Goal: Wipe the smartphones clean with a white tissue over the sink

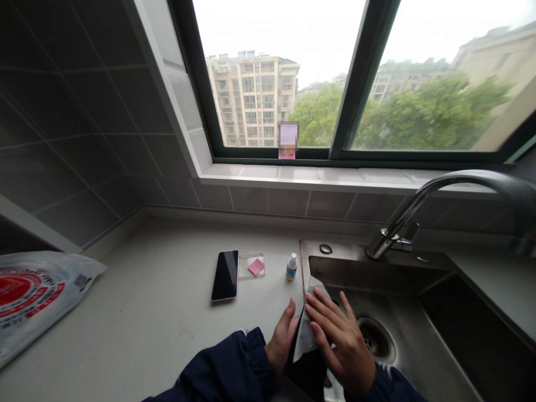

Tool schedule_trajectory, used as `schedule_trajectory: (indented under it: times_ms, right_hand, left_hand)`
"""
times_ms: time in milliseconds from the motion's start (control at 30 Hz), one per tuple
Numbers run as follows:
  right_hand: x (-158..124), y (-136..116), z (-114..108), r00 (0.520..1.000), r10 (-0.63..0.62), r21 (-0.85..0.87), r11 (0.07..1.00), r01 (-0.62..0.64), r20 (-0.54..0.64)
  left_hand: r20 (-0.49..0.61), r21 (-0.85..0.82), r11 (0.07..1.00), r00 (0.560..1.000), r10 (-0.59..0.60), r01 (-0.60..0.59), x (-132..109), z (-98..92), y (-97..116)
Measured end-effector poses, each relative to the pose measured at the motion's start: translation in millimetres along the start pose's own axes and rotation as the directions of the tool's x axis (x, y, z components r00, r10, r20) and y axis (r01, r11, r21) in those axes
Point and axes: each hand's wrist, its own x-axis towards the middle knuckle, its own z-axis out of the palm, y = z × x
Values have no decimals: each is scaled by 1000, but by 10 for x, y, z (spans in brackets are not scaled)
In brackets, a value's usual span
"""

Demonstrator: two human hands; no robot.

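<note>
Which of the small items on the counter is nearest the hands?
The small white-capped bottle, standing upright just beyond the left hand; the phone, clear case and pink square lie flat farther left.

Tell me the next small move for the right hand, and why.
I'd probably slide the right hand and the thin white sheet under its fingers toward the wearer along the flat black object: the sheet lies over its far part, bare black shows nearer the body, and the left hand seems to support it.
</note>
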Motion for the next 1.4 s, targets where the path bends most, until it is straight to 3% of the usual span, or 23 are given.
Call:
schedule_trajectory:
  times_ms: [433,1100,1400]
  right_hand:
    - [-19,-24,48,991,56,-60,997,-49,125]
    - [-33,-27,52,991,116,-48,992,-113,67]
    - [-20,-36,37,988,147,-64,987,-144,47]
  left_hand:
    - [53,-44,998,997,55,-52,2,89,29]
    - [67,-69,996,996,-60,64,-56,53,9]
    - [84,-4,997,994,-74,75,-39,-20,3]
